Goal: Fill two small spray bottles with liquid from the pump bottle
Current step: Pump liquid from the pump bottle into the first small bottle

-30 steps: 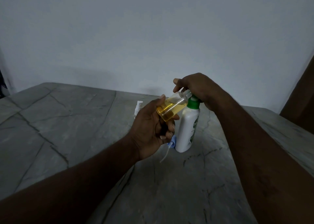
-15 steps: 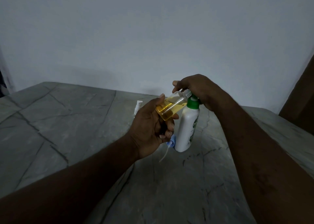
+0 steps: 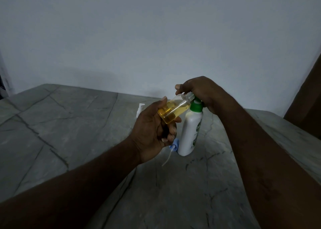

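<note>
A white pump bottle (image 3: 190, 132) with a green collar stands upright on the grey stone table (image 3: 69, 124). My right hand (image 3: 199, 91) is curled over its pump head, which is hidden under the hand. My left hand (image 3: 152, 133) grips a small clear spray bottle (image 3: 173, 110), tilted with its open threaded neck up against the pump. Yellow liquid fills roughly half of it. A second small white spray bottle (image 3: 140, 110) stands behind my left hand, mostly hidden.
A blue spray cap with a white dip tube (image 3: 171, 150) lies on the table beside the pump bottle's base. A pale wall rises behind the table. A dark brown surface (image 3: 307, 107) fills the far right edge.
The pump bottle and both hands stay in almost the same place. The small bottle's neck stays at the pump; the change in liquid level is too small to tell.
</note>
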### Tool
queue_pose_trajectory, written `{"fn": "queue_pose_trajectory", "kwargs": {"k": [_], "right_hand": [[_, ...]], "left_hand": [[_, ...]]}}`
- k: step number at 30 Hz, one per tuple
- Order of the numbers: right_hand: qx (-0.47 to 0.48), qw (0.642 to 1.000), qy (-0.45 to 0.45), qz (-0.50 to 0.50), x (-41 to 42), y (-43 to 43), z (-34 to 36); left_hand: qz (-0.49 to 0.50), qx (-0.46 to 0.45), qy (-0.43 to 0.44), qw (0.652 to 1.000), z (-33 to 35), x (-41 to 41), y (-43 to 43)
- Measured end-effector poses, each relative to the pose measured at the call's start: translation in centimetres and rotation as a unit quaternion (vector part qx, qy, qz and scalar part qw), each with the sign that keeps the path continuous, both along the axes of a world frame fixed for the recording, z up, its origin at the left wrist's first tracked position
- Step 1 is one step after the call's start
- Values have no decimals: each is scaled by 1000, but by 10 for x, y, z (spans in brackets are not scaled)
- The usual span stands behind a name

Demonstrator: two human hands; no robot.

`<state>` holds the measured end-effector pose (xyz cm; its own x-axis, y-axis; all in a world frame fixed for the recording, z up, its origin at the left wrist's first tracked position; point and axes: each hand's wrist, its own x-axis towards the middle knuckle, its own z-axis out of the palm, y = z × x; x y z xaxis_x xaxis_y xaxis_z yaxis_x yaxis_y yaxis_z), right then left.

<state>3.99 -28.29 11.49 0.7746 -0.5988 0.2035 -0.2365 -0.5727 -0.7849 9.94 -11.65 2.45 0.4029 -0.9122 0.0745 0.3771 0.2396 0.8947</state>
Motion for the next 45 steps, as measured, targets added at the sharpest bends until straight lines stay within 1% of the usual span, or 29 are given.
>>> {"fn": "queue_pose_trajectory", "kwargs": {"k": [3, 6, 10, 14, 19, 29, 32, 35, 38, 45], "right_hand": [[-11, 1000, -2, -3, 1, 1, 0], [-33, 999, -23, -9, 1, 1, 2], [-52, 998, -46, 12, 0, 3, 5], [-42, 999, -31, 6, -1, 3, 4], [3, 1000, -6, 8, 1, 2, -1], [-34, 998, -36, 24, -1, 0, 4], [-14, 999, -31, 14, 0, 0, 3], [2, 1000, -3, 10, 1, 0, -1], [36, 999, -9, 25, 1, 1, -3], [-15, 999, -47, 18, -1, 0, 2]], "left_hand": [[2, 3, 3, 1000, -1, 0, 0], [2, 2, -1, 1000, -1, -1, -1], [-5, 2, -3, 1000, -1, -1, -1], [-6, -2, 1, 1000, 0, -2, -1], [2, 2, 0, 1000, -1, -1, 0], [0, -8, -8, 1000, 1, -4, 0], [-1, -7, -5, 1000, 1, -3, 0], [1, 1, -4, 1000, -1, -2, 1], [3, 4, -4, 1000, -2, -2, 1], [-4, -3, -4, 1000, -1, -3, 0]]}}
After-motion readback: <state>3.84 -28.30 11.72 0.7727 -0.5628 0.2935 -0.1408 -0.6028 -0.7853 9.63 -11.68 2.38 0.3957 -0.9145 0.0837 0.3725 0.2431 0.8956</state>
